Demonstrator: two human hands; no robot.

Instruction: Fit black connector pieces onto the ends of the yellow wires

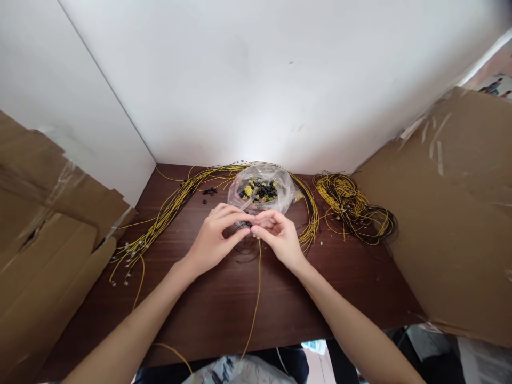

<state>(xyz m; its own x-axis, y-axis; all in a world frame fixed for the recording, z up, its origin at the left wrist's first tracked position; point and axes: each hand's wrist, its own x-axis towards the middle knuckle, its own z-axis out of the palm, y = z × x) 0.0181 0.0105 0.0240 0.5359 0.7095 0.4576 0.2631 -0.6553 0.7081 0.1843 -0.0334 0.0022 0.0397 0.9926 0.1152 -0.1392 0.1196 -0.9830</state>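
My left hand (214, 237) and my right hand (278, 234) meet fingertip to fingertip over the dark wooden table (352, 288). Between them they pinch a small black part (246, 224) at the end of a yellow wire (256, 288), which hangs down toward me off the table's front edge. A thin black wire loop (246, 250) lies on the table under the hands. Just behind the hands sits a clear plastic bag (262, 189) with several small black and yellow parts.
A long bundle of yellow wires (160, 224) curves from the left around the bag. A tangled coil of yellow and black wires (352, 208) lies at the right. A few loose black parts (208, 192) sit left of the bag. Cardboard sheets (452, 213) flank both sides; white wall behind.
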